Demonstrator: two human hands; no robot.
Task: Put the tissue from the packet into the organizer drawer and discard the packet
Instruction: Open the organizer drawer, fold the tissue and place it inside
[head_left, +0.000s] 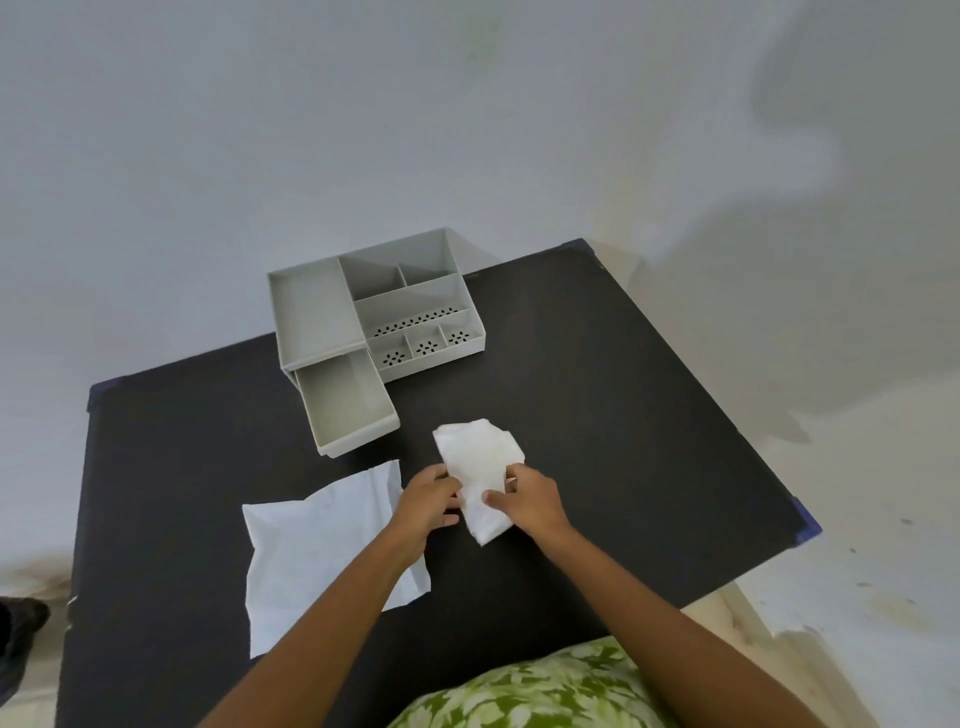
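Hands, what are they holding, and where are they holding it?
Both hands hold the folded white tissue at its near end: the left hand on its left edge, the right hand on its right edge.

Folded white tissue held up off the tabletop. Flat, pale packet lies left of it, near edge. Grey organizer at far side, its drawer pulled open, nothing inside.

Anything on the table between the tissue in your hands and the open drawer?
No. In the head view, only bare black table separates the tissue from the open drawer; the path looks clear.
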